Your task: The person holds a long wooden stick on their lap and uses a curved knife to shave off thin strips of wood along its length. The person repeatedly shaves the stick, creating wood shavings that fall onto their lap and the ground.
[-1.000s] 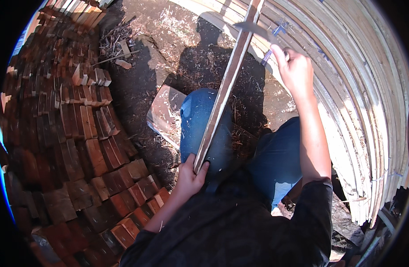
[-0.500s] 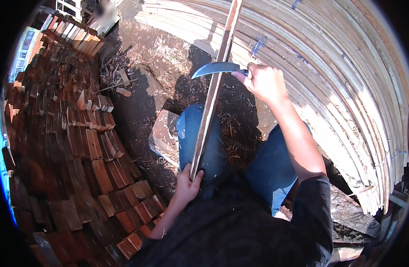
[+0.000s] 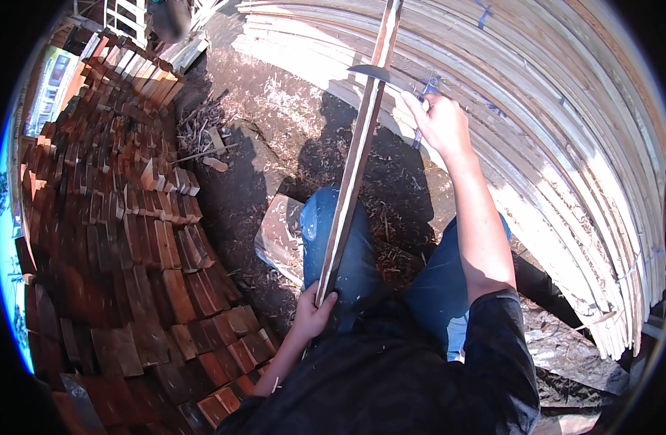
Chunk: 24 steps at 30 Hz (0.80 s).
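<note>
A long, narrow wooden strip (image 3: 356, 152) slants from my lap up past the far edge of the view, with a pale stripe along its upper face. My left hand (image 3: 315, 313) is closed round its near end, by my left thigh. In my right hand (image 3: 442, 123) is the handle of a curved knife (image 3: 369, 71). Its dark, hooked blade lies across the strip's far part, pointing left. Whether the edge bites into the wood, I cannot tell. My fingers hide most of the knife's handle.
Stacked reddish-brown wood blocks (image 3: 151, 290) fill the left side. Long pale wooden strips (image 3: 565, 145), some tied with blue cord, lie piled at the far side and right. Wood shavings (image 3: 275, 72) litter the dirt ground. A flat slab (image 3: 278, 235) lies beside my left knee.
My right hand has moved away from me along the strip, and the knife blade has turned to show a narrower, darker side. My left hand keeps its hold on the near end.
</note>
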Available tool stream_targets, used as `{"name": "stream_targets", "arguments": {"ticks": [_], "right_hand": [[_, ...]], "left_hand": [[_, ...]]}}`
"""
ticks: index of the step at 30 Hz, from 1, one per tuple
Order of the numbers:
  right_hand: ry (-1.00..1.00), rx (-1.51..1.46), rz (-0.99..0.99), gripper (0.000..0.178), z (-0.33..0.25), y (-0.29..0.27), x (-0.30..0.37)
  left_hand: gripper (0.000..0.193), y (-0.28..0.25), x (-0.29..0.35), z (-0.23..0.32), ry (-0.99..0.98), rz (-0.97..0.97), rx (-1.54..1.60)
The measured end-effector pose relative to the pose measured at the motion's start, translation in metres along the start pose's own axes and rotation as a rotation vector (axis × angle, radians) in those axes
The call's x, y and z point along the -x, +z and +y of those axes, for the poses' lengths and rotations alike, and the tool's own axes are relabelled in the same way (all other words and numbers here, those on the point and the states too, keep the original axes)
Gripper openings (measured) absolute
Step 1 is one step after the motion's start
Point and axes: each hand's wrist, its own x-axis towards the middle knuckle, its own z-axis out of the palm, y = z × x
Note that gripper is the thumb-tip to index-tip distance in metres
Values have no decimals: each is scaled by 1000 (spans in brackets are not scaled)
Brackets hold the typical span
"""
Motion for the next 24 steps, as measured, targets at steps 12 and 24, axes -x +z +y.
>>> {"name": "stream_targets", "arguments": {"ticks": [12,24], "right_hand": [[214,27,105,67,22,-2,-9],[-319,-10,-139,59,13,-10,20]], "left_hand": [[23,9,3,12,160,130,-351],[17,10,-3,6,128,85,-180]]}}
